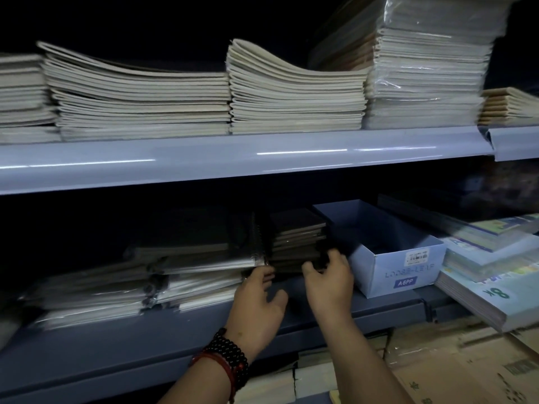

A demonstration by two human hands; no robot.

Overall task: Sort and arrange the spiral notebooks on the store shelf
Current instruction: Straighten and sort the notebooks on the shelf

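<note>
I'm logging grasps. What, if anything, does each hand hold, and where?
The right hand pinches the dark notebook stack at its front right corner. The left hand touches its lower left corner; grip unclear.

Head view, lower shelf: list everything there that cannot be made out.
1. Dark notebook stack: covers too dim to read; the right hand, gripping it, hides its front corner.
2. Left hand: fingertips lost in shadow and blur at the edge of the wrapped spiral notebooks, so its grip is unclear.
3. Blue box: inside lies in shadow; the print on its white label is too small.
4. Back of the shelf: black, unlit.
</note>
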